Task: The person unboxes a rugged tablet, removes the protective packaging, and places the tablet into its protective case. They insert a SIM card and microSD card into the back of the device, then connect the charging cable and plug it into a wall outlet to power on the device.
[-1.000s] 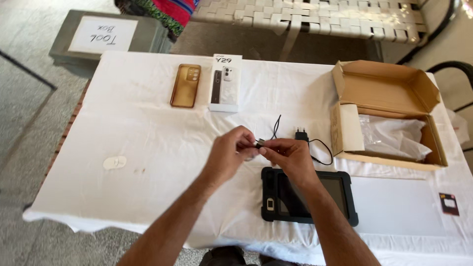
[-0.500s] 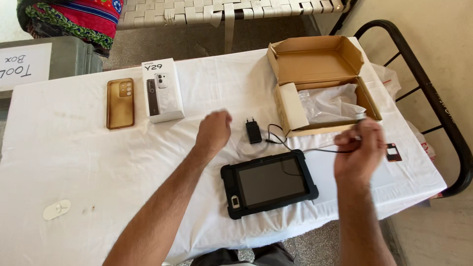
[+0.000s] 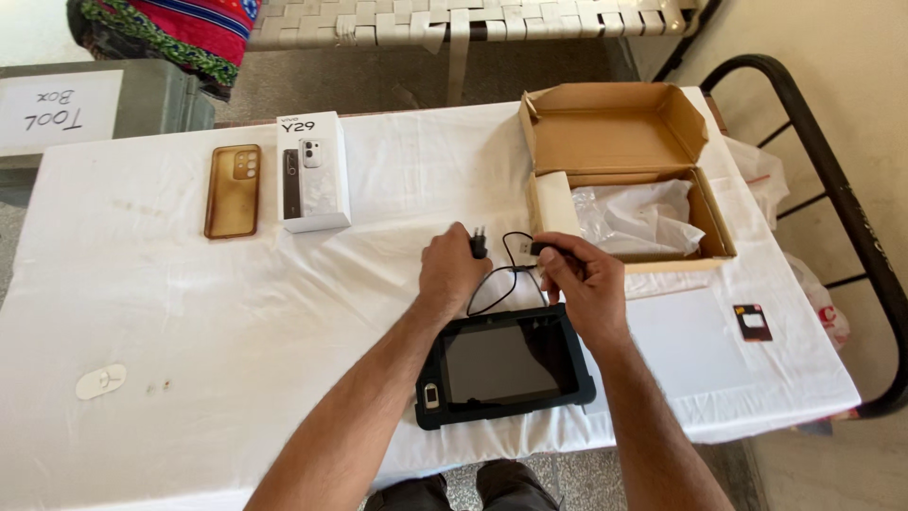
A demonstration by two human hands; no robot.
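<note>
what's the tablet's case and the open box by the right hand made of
The tablet case looks like thick matte black rubber or soft plastic, judging by its chunky rounded corners and dull surface. The open box looks like plain brown corrugated cardboard: raw tan flaps with folded creases, unprinted inside.

I see the black charger plug (image 3: 480, 242) held with its two prongs pointing toward the far edge of the tabletop, lifted just off the cloth near the middle. Its thin black cable (image 3: 494, 289) loops toward the near edge, then runs to a small black connector (image 3: 546, 249).
</note>
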